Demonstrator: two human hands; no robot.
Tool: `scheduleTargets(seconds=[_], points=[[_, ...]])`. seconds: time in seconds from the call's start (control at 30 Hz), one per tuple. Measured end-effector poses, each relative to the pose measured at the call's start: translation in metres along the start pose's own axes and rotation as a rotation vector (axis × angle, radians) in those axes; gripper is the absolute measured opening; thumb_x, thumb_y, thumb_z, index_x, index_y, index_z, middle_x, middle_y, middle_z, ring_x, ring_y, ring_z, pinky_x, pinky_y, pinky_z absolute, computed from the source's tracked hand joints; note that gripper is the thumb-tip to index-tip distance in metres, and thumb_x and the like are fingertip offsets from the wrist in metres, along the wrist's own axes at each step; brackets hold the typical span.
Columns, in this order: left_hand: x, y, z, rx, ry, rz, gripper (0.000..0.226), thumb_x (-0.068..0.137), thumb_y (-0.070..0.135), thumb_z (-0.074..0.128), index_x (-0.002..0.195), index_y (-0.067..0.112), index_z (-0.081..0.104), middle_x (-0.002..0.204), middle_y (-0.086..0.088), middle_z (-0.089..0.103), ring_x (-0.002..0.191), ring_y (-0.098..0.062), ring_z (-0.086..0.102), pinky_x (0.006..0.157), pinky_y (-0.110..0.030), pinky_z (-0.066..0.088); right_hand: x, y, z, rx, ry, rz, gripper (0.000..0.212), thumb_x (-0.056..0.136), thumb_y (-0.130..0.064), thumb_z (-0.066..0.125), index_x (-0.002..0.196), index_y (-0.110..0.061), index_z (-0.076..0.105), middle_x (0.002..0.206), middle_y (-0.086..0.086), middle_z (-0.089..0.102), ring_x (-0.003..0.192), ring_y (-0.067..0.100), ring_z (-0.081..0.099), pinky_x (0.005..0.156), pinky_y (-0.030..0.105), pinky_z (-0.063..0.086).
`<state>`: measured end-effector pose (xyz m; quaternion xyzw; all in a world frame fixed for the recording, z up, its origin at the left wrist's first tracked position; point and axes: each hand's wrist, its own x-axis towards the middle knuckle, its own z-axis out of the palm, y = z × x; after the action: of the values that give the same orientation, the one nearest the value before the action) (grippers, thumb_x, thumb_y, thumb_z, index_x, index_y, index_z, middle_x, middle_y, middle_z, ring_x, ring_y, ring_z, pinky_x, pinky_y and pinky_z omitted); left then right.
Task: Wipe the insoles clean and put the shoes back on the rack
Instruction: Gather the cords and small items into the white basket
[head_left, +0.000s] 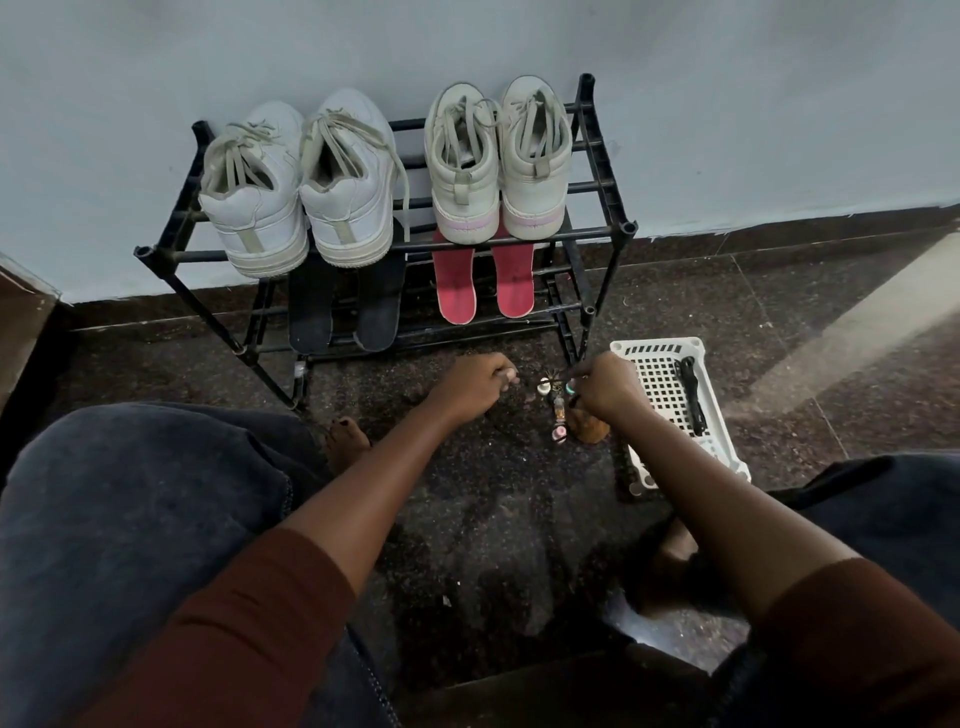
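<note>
Two pairs of white sneakers stand heel-out on the top shelf of a black shoe rack (597, 236): a low pair (298, 202) on the left and a pink-trimmed pair (498, 176) on the right. On the lower shelf lie two black insoles (343, 306) and two red insoles (485, 283). Both hands are down at the floor in front of the rack. My left hand (472, 387) has curled fingers with the tips together; what they hold is too small to tell. My right hand (608, 389) pinches a thin dark item with a green ring (571, 387).
Small trinkets and tiny bottles (558, 415) lie on the dark speckled floor between my hands, next to a brown lump (589, 428). A white perforated basket (649, 348) with a black cord stands at the right. My knees and bare feet frame the space.
</note>
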<state>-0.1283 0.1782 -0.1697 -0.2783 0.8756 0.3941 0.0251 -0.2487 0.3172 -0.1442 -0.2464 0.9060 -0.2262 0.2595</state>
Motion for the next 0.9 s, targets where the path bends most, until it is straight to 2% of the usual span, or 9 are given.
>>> scheduleTargets(seconds=[0.07,0.13,0.2,0.27,0.37,0.5,0.63,0.77,0.9], points=[[0.001,0.005,0.003,0.041,-0.008,0.031,0.019,0.098,0.021,0.049,0.1,0.013,0.066,0.091,-0.003,0.066,0.079,-0.015,0.058,0.063,-0.025,0.037,-0.002,-0.013,0.007,0.212,-0.114,-0.008,0.019,0.088,-0.008,0.058,0.102,-0.015,0.069,0.068,0.011,0.068,0.054,0.015,0.064,0.054,0.024,0.05],[0.002,0.009,0.004,0.061,0.007,0.049,0.019,0.096,0.021,0.051,0.101,0.012,0.066,0.095,-0.007,0.068,0.086,-0.02,0.06,0.067,-0.026,0.036,-0.003,-0.024,0.017,0.378,-0.187,0.015,0.013,0.088,-0.008,0.059,0.096,-0.012,0.069,0.052,0.005,0.059,0.034,0.006,0.052,0.042,0.02,0.045],[0.0,0.01,0.002,0.054,0.02,0.056,0.019,0.096,0.02,0.051,0.102,0.011,0.066,0.098,-0.006,0.068,0.09,-0.021,0.06,0.069,-0.025,0.035,-0.004,-0.027,0.024,0.473,-0.188,0.056,0.01,0.088,-0.006,0.06,0.081,-0.005,0.068,0.05,0.005,0.055,0.032,0.006,0.048,0.037,0.018,0.041],[-0.001,0.008,0.002,0.06,0.01,0.049,0.02,0.096,0.022,0.05,0.101,0.012,0.066,0.1,-0.007,0.068,0.092,-0.022,0.059,0.07,-0.026,0.037,-0.003,-0.025,0.028,0.474,-0.153,0.087,0.021,0.088,-0.005,0.059,0.067,-0.008,0.062,0.049,0.007,0.054,0.031,0.007,0.048,0.037,0.018,0.041],[-0.002,0.001,0.004,0.148,-0.041,0.035,0.023,0.098,0.023,0.046,0.101,0.01,0.064,0.107,-0.01,0.067,0.098,-0.024,0.058,0.078,-0.027,0.039,-0.002,-0.017,0.027,0.331,-0.1,0.079,0.027,0.087,-0.006,0.057,0.06,-0.013,0.058,0.051,0.008,0.058,0.039,0.013,0.054,0.048,0.024,0.047],[-0.003,-0.005,0.002,0.117,-0.05,0.021,0.026,0.099,0.018,0.039,0.102,0.008,0.062,0.11,-0.009,0.065,0.102,-0.022,0.056,0.078,-0.022,0.034,0.002,-0.008,0.023,0.187,-0.025,0.05,0.027,0.086,-0.007,0.057,0.061,-0.016,0.058,0.067,0.013,0.064,0.06,0.024,0.063,0.063,0.031,0.054],[-0.001,-0.006,-0.004,0.129,-0.028,0.029,0.026,0.098,0.019,0.04,0.106,0.005,0.06,0.105,-0.004,0.059,0.093,-0.016,0.05,0.077,-0.026,0.035,0.003,0.0,0.023,0.179,0.023,0.081,0.014,0.086,-0.01,0.06,0.074,-0.015,0.066,0.07,0.009,0.063,0.053,0.018,0.059,0.059,0.021,0.045],[-0.002,-0.006,-0.006,0.122,-0.021,0.031,0.023,0.097,0.019,0.042,0.102,0.004,0.059,0.098,-0.002,0.057,0.086,-0.014,0.049,0.071,-0.029,0.035,0.007,0.002,0.019,0.181,0.064,0.086,0.011,0.086,-0.008,0.06,0.081,-0.012,0.068,0.083,0.011,0.066,0.072,0.022,0.062,0.065,0.021,0.042],[-0.002,-0.009,-0.017,0.088,0.046,0.009,0.017,0.093,0.018,0.044,0.091,0.008,0.058,0.09,-0.005,0.058,0.083,-0.018,0.05,0.066,-0.03,0.033,0.012,0.011,0.009,0.185,0.146,0.125,0.014,0.086,-0.004,0.056,0.085,-0.004,0.07,0.086,0.018,0.069,0.083,0.028,0.066,0.073,0.027,0.05]])
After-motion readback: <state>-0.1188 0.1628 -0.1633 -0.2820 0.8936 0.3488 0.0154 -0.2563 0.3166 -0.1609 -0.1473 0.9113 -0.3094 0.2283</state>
